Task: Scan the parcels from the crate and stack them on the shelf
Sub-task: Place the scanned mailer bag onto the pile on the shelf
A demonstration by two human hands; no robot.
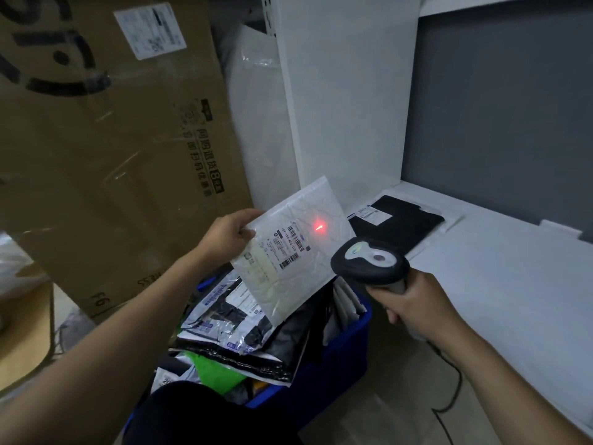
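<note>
My left hand [229, 234] pinches the left edge of a white padded parcel [300, 277] and holds it up above the blue crate [346, 358]. A shipping label with barcodes faces me. My right hand [417, 305] grips the handle of a dark barcode scanner [369, 260], just right of the parcel. The scanner's red light spot falls on the parcel, a little above and right of the label. The crate below holds several black, white and green mailer bags [231, 329]. A black parcel [401, 220] with a white label lies flat on the white shelf [497, 268].
A big taped cardboard box [106, 149] leans at the left, close to the crate. A white upright shelf panel [346, 101] stands behind the parcel. The scanner's black cable [449, 403] trails down to the floor at the right.
</note>
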